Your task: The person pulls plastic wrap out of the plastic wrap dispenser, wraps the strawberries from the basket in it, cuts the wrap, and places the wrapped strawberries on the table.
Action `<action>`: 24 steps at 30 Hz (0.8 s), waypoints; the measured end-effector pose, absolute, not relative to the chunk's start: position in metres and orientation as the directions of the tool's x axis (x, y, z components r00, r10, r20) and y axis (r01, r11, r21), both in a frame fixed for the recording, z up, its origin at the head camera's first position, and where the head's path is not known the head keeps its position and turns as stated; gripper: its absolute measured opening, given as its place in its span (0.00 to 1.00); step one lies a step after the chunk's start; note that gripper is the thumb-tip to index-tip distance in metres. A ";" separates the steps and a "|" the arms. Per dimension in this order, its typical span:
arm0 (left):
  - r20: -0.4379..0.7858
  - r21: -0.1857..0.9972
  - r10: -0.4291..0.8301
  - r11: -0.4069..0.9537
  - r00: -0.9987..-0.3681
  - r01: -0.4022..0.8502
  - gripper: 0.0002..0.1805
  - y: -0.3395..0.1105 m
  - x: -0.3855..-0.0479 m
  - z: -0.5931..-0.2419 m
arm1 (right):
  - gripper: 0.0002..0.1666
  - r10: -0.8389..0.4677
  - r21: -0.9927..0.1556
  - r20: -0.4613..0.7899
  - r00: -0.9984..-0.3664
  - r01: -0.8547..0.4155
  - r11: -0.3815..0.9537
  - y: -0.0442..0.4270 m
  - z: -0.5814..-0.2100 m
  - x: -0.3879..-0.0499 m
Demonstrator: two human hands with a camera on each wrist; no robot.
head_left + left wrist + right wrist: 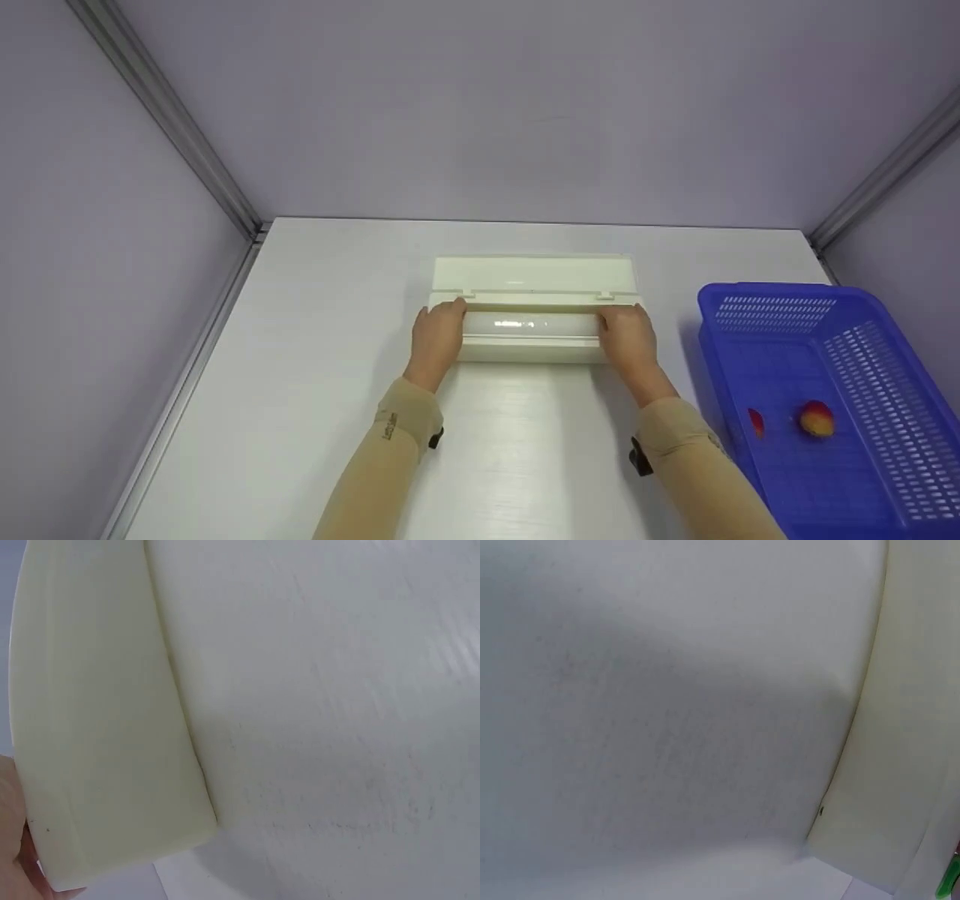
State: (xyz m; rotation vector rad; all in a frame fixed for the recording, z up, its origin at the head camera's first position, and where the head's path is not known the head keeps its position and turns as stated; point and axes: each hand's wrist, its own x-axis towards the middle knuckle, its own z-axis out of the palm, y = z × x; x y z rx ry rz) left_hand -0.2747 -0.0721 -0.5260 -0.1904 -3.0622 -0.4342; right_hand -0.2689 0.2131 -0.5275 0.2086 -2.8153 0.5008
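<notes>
A cream plastic-wrap dispenser [529, 351] lies across the white table with its lid [532, 274] raised toward the back. A glossy pale roll [551, 325] shows inside it. At the left end, my left hand [437, 337] grips the box; in the left wrist view, part of that hand [11, 836] appears beside the box's end. My right hand [628, 337] grips the opposite end, its thumb near the roll. Whether either hand also pinches film cannot be seen. The right wrist view shows the dispenser's front wall [885, 787], with the right fingers out of sight.
To the right stands a blue plastic basket [724, 375] with perforated sides. It holds a red-and-yellow fruit [817, 418] and a small red piece [756, 422]. Walls enclose the table [300, 375] at the back and sides. A small green thing [949, 877] peeks in at the right wrist view's edge.
</notes>
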 end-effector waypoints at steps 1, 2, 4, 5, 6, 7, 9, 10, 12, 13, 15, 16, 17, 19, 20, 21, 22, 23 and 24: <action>0.061 0.274 0.116 0.953 -0.991 0.129 0.14 -0.072 -0.274 -0.526 | 0.06 -0.086 -0.316 0.323 -0.943 -0.193 0.929 0.214 -0.528 -0.269; 0.058 0.274 0.118 0.953 -0.991 0.130 0.13 -0.073 -0.274 -0.525 | 0.07 -0.082 -0.309 0.357 -0.930 -0.201 0.930 0.215 -0.529 -0.269; 0.055 0.271 0.120 0.954 -0.991 0.130 0.13 -0.073 -0.274 -0.524 | 0.07 -0.074 -0.289 0.422 -0.903 -0.212 0.934 0.217 -0.530 -0.269; 0.054 0.271 0.119 0.954 -0.991 0.129 0.13 -0.074 -0.274 -0.524 | 0.07 -0.072 -0.276 0.449 -0.890 -0.215 0.937 0.218 -0.530 -0.269; 0.056 0.269 0.119 0.954 -0.991 0.129 0.12 -0.074 -0.274 -0.524 | 0.06 -0.074 -0.262 0.476 -0.876 -0.222 0.939 0.219 -0.531 -0.269; 0.060 0.263 0.120 0.956 -0.991 0.131 0.12 -0.075 -0.274 -0.524 | 0.05 -0.074 -0.257 0.491 -0.868 -0.225 0.940 0.220 -0.531 -0.269; 0.073 0.254 0.120 0.958 -0.990 0.135 0.12 -0.075 -0.275 -0.525 | 0.05 -0.072 -0.256 0.510 -0.857 -0.231 0.939 0.221 -0.530 -0.269; 0.084 0.251 0.121 0.958 -0.989 0.138 0.11 -0.076 -0.275 -0.525 | 0.05 -0.069 -0.261 0.512 -0.856 -0.231 0.937 0.222 -0.530 -0.270; 0.115 0.245 0.126 0.958 -0.985 0.151 0.11 -0.076 -0.275 -0.525 | 0.04 -0.049 -0.287 0.502 -0.864 -0.219 0.933 0.224 -0.528 -0.270; 0.135 0.238 0.130 0.958 -0.982 0.159 0.10 -0.076 -0.275 -0.525 | 0.04 -0.034 -0.306 0.489 -0.871 -0.208 0.929 0.224 -0.527 -0.270; 0.181 0.233 0.137 0.956 -0.974 0.177 0.09 -0.077 -0.275 -0.525 | 0.05 -0.003 -0.348 0.451 -0.893 -0.179 0.920 0.225 -0.525 -0.270; 0.208 0.229 0.141 0.955 -0.968 0.188 0.08 -0.078 -0.275 -0.525 | 0.06 0.011 -0.370 0.428 -0.904 -0.164 0.915 0.226 -0.523 -0.269; 0.237 0.224 0.146 0.954 -0.961 0.200 0.07 -0.078 -0.275 -0.525 | 0.07 0.025 -0.391 0.404 -0.914 -0.148 0.908 0.226 -0.521 -0.269; 0.290 0.217 0.156 0.950 -0.944 0.224 0.06 -0.079 -0.276 -0.525 | 0.08 0.043 -0.419 0.364 -0.930 -0.122 0.900 0.227 -0.518 -0.268; 0.314 0.218 0.163 0.947 -0.936 0.238 0.06 -0.080 -0.276 -0.524 | 0.09 0.048 -0.427 0.349 -0.936 -0.113 0.897 0.227 -0.516 -0.268; 0.332 0.216 0.169 0.944 -0.928 0.249 0.05 -0.080 -0.276 -0.524 | 0.09 0.053 -0.435 0.337 -0.940 -0.105 0.894 0.228 -0.515 -0.267; 0.348 0.218 0.174 0.941 -0.921 0.260 0.05 -0.081 -0.276 -0.523 | 0.10 0.058 -0.441 0.327 -0.943 -0.099 0.892 0.227 -0.513 -0.267; 0.359 0.221 0.178 0.938 -0.916 0.268 0.05 -0.082 -0.276 -0.522 | 0.10 0.062 -0.444 0.322 -0.945 -0.093 0.891 0.227 -0.512 -0.267; 0.366 0.226 0.180 0.935 -0.913 0.275 0.05 -0.083 -0.275 -0.522 | 0.10 0.064 -0.448 0.318 -0.946 -0.090 0.890 0.227 -0.511 -0.267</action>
